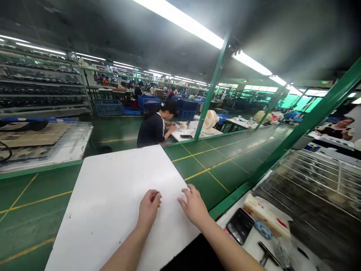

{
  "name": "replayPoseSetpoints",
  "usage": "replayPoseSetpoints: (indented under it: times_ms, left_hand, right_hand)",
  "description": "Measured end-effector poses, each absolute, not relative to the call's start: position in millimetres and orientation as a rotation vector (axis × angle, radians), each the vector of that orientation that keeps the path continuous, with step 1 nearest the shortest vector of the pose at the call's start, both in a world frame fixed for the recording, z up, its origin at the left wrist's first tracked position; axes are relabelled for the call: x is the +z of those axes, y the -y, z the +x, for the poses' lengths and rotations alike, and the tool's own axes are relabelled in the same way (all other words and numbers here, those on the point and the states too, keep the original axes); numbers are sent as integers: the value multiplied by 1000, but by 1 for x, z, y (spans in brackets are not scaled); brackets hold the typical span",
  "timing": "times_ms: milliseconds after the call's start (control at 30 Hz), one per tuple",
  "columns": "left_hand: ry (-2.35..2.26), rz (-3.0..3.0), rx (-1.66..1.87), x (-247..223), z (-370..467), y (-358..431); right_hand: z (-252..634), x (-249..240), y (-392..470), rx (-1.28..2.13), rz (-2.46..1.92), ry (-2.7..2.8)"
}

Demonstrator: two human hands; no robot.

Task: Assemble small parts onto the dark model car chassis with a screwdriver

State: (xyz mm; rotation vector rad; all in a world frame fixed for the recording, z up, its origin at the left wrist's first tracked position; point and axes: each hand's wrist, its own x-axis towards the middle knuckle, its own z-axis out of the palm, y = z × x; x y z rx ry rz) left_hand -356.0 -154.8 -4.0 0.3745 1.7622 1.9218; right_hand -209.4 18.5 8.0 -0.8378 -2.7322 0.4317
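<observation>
Above the white tabletop (118,188), my left hand (149,210) is closed, thumb and fingertips pinched together. A tiny dark spot shows at the fingertips, too small to name. My right hand (194,206) is beside the tabletop's right edge with its fingers apart and curved, and nothing shows in it. A gap separates the two hands. A few small dark specks are scattered over the white surface.
On the right surface lie a black smartphone (240,226), a blue roll (263,229), a soft tissue pack (267,214) and a dark-handled tool (268,253). A green post (213,86) rises ahead. A co-worker (153,126) sits bent over another table.
</observation>
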Motion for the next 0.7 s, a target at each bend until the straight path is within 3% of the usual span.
replayPoseSetpoints:
  times_ms: [200, 500, 700]
  left_hand:
    - [-1902, 527, 1856, -33, -364, 150]
    - [-1918, 514, 1804, -47, -363, 147]
    - [-2032, 195, 1895, -47, -361, 124]
  right_hand:
    - [-335, -14, -60, 301, -923, 2681]
    - [-344, -50, -70, 230, -899, 2722]
    - [-348, -52, -69, 284, -899, 2696]
